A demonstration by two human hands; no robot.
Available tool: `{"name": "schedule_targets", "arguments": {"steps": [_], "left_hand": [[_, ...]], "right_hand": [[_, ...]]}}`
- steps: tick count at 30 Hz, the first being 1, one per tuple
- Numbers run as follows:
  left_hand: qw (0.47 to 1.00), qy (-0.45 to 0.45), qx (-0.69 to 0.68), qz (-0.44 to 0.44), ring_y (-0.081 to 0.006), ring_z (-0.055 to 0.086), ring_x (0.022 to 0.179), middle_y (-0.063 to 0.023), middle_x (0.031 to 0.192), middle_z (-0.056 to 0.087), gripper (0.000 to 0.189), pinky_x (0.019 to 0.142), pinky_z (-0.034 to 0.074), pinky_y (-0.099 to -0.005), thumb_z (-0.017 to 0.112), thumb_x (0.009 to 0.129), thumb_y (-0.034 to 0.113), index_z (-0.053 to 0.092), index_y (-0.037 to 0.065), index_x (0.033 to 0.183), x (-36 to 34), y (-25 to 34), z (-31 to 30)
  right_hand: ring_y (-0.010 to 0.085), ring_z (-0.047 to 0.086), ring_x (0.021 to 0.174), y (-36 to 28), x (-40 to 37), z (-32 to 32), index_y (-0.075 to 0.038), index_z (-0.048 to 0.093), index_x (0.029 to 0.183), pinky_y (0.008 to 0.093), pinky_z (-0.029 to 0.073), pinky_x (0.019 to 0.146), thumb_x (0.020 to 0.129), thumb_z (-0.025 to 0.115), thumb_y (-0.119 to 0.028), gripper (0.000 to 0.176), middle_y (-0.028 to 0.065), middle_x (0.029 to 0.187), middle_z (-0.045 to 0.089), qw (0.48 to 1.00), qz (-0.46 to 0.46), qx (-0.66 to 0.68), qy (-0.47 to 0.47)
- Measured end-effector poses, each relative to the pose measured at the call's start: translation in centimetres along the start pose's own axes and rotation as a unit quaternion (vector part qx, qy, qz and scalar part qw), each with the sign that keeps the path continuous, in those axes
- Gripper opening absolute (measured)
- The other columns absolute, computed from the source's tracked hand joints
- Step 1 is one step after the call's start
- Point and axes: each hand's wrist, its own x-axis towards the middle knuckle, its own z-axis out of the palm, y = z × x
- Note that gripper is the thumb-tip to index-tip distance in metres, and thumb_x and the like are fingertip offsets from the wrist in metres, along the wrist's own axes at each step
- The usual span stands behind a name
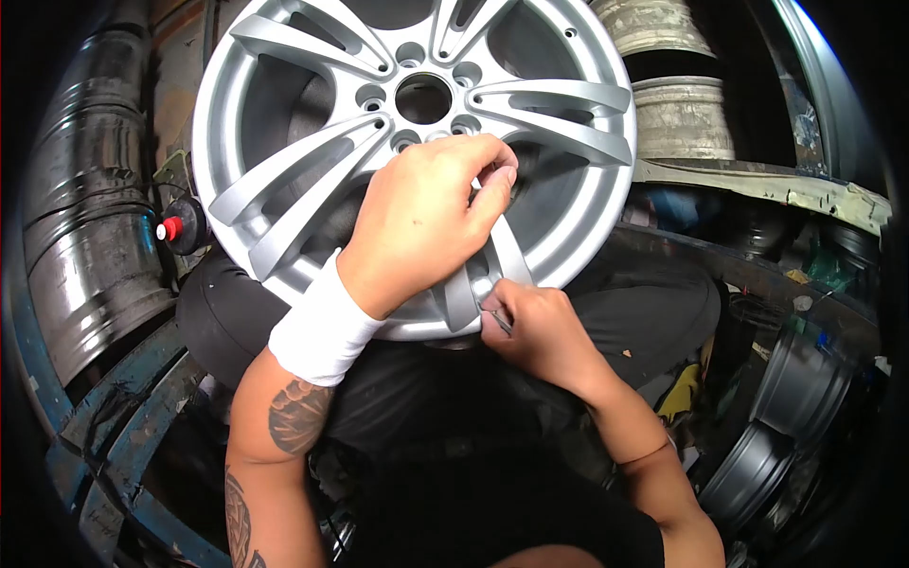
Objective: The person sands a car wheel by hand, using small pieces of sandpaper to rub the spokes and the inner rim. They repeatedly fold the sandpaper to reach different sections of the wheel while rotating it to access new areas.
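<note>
A silver alloy wheel rim (620,95) with paired spokes lies face up across my lap. My left hand (417,213), with a white band on its wrist, rests over the lower spoke just below the hub. Its fingers are curled, thumb close to the index finger; whatever may be between them is hidden. At the outer end of that same spoke, my right hand (544,336) pinches a small thin metal tool (501,320). The tool is mostly covered by the fingers, so its kind does not show. Its tip is near the rim's lower edge.
Metal drums (90,208) stand at the left, near a dark bottle with a red cap (170,228). More wheel rims (680,118) are stacked at upper right, and others (800,388) lie at lower right. Blue metal framing (123,417) runs along the lower left.
</note>
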Motion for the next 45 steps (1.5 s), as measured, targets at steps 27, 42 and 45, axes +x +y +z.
{"name": "schedule_targets", "arguments": {"steps": [27, 42, 45], "left_hand": [[0.972, -0.119, 0.203, 0.022, -0.0380, 0.070, 0.079, -0.0174, 0.079, 0.071, 0.020, 0.072, 0.054, -0.0477, 0.068, 0.094, 0.023, 0.068, 0.003, 0.097, -2.3, -1.7, -1.4], [0.955, -0.179, 0.236, 0.015, -0.0390, 0.069, 0.075, -0.0184, 0.074, 0.068, 0.021, 0.067, 0.054, -0.0487, 0.069, 0.093, 0.023, 0.065, 0.003, 0.096, -2.7, -1.8, -1.5], [0.952, -0.191, 0.238, 0.000, -0.0391, 0.069, 0.075, -0.0184, 0.074, 0.068, 0.022, 0.068, 0.054, -0.0489, 0.069, 0.093, 0.023, 0.065, 0.002, 0.096, -2.5, -1.8, -1.7]], "right_hand": [[0.0446, 0.067, 0.068, -0.8, 0.2, 1.4, 0.001, 0.061, 0.084, 0.0499, 0.054, 0.063, 0.083, 0.073, -0.009, 0.015, 0.0244, 0.069, 0.065, 0.997, 0.066, -0.005, 0.034], [0.0445, 0.067, 0.065, -1.5, -0.7, 0.7, 0.001, 0.063, 0.085, 0.0496, 0.053, 0.058, 0.091, 0.070, -0.011, 0.015, 0.0246, 0.065, 0.063, 0.998, 0.046, -0.002, 0.031], [0.0330, 0.067, 0.057, -0.9, -0.3, 0.2, 0.002, 0.067, 0.090, 0.0385, 0.050, 0.055, 0.092, 0.070, -0.009, 0.012, 0.0208, 0.068, 0.064, 0.994, 0.104, 0.004, 0.031]]}}
